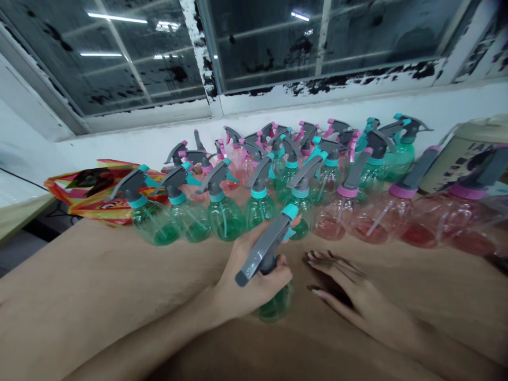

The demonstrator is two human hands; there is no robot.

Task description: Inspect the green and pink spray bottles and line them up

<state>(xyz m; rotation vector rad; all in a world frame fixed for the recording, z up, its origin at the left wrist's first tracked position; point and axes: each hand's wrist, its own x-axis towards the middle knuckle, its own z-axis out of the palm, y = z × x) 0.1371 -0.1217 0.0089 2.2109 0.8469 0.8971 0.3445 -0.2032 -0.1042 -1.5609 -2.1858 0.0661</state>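
My left hand [250, 275] is wrapped round the neck of a green spray bottle [274, 307] near the front of the table. This bottle has a grey trigger head with a turquoise nozzle, pointing away from me. To its right, my right hand [353, 291] lies low over the tabletop, fingers stretched forward and holding nothing. Just beyond both hands runs a front row of clear green spray bottles [225, 218] with turquoise collars. Pink spray bottles [373, 225] with pink collars continue that row to the right. Liquid shows in the bottoms of several bottles.
More green and pink spray bottles [399, 159] crowd behind the front row, against the white wall. A red and yellow plastic bag [99, 198] lies at the back left of the wooden table [130, 286]. A cream printed container [466, 153] stands at the right. Windows [317, 42] rise above.
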